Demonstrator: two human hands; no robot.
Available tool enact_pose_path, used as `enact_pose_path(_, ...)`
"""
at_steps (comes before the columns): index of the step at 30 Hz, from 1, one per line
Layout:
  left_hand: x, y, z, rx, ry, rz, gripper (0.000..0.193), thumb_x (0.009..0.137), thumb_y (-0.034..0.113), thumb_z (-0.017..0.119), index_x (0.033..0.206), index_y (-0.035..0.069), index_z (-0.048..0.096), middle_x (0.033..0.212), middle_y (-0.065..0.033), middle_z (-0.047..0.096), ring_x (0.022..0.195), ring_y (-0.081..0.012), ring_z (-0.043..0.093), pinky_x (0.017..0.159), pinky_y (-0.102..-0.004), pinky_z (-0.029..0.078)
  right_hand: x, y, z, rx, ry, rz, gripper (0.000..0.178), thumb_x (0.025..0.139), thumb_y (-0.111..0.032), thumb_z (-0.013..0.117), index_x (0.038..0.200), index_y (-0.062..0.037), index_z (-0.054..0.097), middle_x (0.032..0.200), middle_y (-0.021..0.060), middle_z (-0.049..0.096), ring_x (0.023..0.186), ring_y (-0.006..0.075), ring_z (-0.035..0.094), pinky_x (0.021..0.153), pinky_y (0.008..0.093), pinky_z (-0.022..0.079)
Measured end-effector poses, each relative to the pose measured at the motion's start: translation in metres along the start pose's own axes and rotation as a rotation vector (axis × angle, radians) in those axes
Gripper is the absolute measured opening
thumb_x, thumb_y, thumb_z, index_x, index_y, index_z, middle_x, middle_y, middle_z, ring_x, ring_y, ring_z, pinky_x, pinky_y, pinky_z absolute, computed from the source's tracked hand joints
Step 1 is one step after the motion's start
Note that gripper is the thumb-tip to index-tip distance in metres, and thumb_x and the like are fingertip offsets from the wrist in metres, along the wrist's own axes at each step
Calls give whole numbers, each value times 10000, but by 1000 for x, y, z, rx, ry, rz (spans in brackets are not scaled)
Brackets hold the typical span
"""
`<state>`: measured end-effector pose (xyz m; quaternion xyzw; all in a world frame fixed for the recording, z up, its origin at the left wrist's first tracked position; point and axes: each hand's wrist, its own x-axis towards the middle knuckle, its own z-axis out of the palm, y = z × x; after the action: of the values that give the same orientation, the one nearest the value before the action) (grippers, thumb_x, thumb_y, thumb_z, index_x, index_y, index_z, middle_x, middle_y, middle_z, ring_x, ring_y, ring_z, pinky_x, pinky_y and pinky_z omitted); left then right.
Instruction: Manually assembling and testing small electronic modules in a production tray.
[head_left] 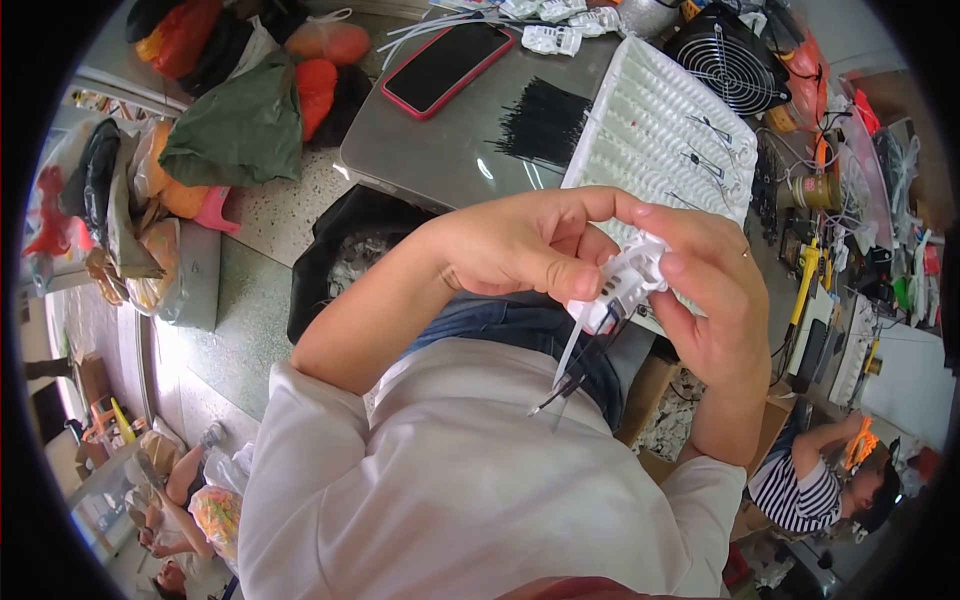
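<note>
Both my hands meet over my lap around a small white plastic connector housing. My left hand pinches it from the left with thumb and fingers. My right hand cups it from the right, fingers wrapped over its top. Thin white and black wires hang down from the housing toward my white shirt. Just behind my hands lies a white ribbed tray with a few small wired parts in its grooves.
On the grey metal table lie a red-cased phone, a bundle of black wires, white connector pieces and a black fan. Bags are piled at the left. Another person in a striped shirt sits at lower right.
</note>
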<state>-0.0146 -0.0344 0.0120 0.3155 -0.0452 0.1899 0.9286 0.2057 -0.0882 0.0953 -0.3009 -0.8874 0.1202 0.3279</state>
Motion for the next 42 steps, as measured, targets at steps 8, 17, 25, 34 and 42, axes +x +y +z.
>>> enact_pose_path(8, -5, 7, 10, -53, 352, 109, 702, 906, -24, 676, 1529, 97, 375, 1176, -99, 621, 990, -223, 708, 847, -365, 635, -32, -21, 23, -328, 154, -61, 483, 748, -38, 756, 1160, -256, 629, 1348, 84, 611, 1205, 313, 614, 974, 486, 467)
enact_pose_path(17, -6, -3, 10, 464, 568, 203, 644, 891, -49, 661, 1474, 71, 418, 1154, -90, 622, 1026, -188, 663, 897, -346, 571, -26, -27, 35, -309, 116, -100, 300, 727, -30, 835, 1006, -89, 741, 1056, 64, 691, 984, 263, 643, 802, 417, 540)
enact_pose_path(25, -16, -5, 39, 480, 520, 189, 742, 924, -98, 594, 1586, 54, 295, 1167, -64, 587, 967, -81, 556, 778, -238, 491, -20, -18, 62, -156, 407, 238, 302, 746, 49, 843, 1020, 23, 718, 887, 125, 688, 752, 264, 659, 659, 330, 530)
enact_pose_path(34, -20, -16, 33, 548, 653, 326, 681, 861, 6, 797, 1431, 3, 425, 1160, -131, 667, 1071, -188, 674, 933, -338, 563, -21, -23, 59, -99, 318, 264, 337, 790, 168, 687, 1097, 36, 724, 956, 148, 673, 797, 247, 649, 683, 308, 519)
enact_pose_path(42, -34, -22, 32, 820, 786, 348, 705, 779, 38, 871, 1377, 7, 499, 1109, -94, 684, 1003, -162, 678, 888, -315, 562, -25, -17, 56, 158, 194, 300, 352, 790, 86, 668, 1130, 15, 721, 1105, 182, 636, 965, 282, 607, 818, 357, 490)
